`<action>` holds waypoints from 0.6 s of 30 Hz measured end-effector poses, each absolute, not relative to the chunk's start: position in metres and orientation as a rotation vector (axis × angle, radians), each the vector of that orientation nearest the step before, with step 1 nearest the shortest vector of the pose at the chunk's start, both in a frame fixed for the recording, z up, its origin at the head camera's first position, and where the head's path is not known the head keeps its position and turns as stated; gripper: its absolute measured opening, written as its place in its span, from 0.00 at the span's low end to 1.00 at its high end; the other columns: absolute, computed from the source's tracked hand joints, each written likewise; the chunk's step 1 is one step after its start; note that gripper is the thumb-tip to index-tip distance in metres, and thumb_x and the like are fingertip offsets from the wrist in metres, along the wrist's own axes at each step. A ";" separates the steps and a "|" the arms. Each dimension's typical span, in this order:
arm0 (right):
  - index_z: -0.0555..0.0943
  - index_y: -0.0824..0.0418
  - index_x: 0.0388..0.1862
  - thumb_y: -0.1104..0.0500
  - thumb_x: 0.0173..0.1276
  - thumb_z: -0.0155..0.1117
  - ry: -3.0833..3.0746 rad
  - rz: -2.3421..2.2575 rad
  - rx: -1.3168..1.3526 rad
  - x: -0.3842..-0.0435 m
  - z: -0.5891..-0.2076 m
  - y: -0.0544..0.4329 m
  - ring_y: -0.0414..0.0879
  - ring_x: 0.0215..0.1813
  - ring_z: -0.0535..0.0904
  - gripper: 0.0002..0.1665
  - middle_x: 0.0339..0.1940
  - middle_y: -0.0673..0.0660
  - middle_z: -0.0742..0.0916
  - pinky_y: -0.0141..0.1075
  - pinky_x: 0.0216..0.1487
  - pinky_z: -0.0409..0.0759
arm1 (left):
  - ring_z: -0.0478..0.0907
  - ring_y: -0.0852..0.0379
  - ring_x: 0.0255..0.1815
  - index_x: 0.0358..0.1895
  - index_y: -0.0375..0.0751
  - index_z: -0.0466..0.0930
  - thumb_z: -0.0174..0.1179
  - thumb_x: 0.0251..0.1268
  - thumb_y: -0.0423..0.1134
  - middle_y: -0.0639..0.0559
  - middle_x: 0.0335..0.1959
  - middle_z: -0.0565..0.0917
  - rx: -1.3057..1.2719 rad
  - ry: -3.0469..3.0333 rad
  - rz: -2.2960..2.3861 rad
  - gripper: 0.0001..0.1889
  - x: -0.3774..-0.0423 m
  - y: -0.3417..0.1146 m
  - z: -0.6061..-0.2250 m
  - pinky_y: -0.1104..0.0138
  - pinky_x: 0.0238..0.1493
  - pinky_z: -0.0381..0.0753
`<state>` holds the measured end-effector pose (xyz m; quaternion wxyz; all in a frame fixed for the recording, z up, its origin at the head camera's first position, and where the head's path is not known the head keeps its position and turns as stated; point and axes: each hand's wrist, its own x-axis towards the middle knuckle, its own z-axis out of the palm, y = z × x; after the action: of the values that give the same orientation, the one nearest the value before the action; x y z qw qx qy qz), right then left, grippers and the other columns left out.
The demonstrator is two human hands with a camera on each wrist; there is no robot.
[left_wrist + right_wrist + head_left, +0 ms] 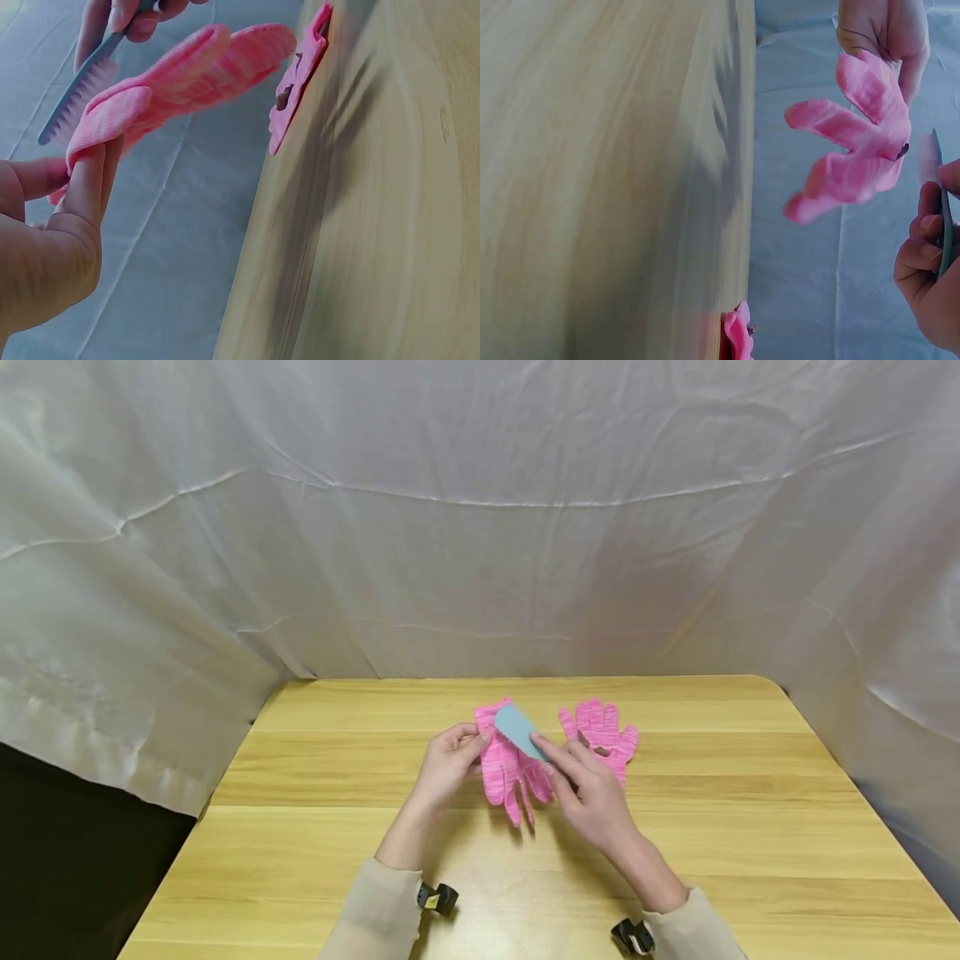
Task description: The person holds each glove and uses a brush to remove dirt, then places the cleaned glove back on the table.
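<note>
My left hand (450, 763) pinches a pink knit glove (495, 770) near its cuff, thumb on one side and fingers on the other. The glove hangs above the table with its fingers pointing down toward me. In my right hand (594, 793) is a blue-grey brush (519, 730), gripped by the handle with the index finger laid along its back. The brush head overlaps the glove's cuff in the head view. Pale bristles (84, 97) face the glove in the left wrist view. A small dark patch (902, 151) shows on the glove in the right wrist view.
A second pink glove (622, 745) lies on the wooden table (360, 777) to the right, fingers pointing away, with dark brown marks on it. Grey-white curtains (480, 568) hang behind and beside the table. Small black devices (442, 900) sit at both wrists.
</note>
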<state>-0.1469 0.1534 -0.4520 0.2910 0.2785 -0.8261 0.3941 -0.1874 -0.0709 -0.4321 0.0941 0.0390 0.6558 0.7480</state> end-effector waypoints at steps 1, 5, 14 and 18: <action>0.82 0.62 0.66 0.77 0.63 0.67 -2.204 1.048 0.756 -0.147 -0.452 0.153 0.32 0.28 0.66 0.32 0.35 0.51 0.83 0.25 0.23 0.70 | 0.89 0.57 0.38 0.54 0.26 0.79 0.59 0.77 0.35 0.38 0.42 0.90 0.118 1.935 2.223 0.14 -0.187 -0.071 -0.432 0.61 0.49 0.90; 0.82 0.61 0.66 0.77 0.62 0.67 -2.232 1.034 0.774 -0.146 -0.453 0.153 0.31 0.27 0.65 0.32 0.36 0.50 0.83 0.25 0.22 0.70 | 0.89 0.54 0.42 0.58 0.25 0.77 0.56 0.78 0.34 0.35 0.47 0.89 0.119 1.900 2.238 0.15 -0.187 -0.070 -0.433 0.59 0.52 0.89; 0.82 0.61 0.67 0.76 0.63 0.67 -2.284 0.984 0.716 -0.146 -0.456 0.153 0.32 0.27 0.66 0.32 0.36 0.51 0.83 0.26 0.23 0.71 | 0.88 0.57 0.37 0.56 0.26 0.77 0.56 0.77 0.34 0.44 0.39 0.90 0.017 1.855 2.301 0.14 -0.189 -0.071 -0.432 0.64 0.46 0.90; 0.82 0.61 0.66 0.76 0.63 0.67 -2.299 0.953 0.674 -0.147 -0.456 0.152 0.33 0.27 0.66 0.32 0.35 0.53 0.83 0.26 0.22 0.71 | 0.88 0.57 0.37 0.56 0.26 0.77 0.56 0.76 0.33 0.45 0.39 0.90 -0.003 1.869 2.312 0.13 -0.189 -0.071 -0.433 0.65 0.45 0.90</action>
<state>-0.1468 0.1524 -0.4557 0.2779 0.2509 -0.8566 0.3551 -0.1891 -0.0705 -0.4327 0.0845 -0.0009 0.6264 0.7749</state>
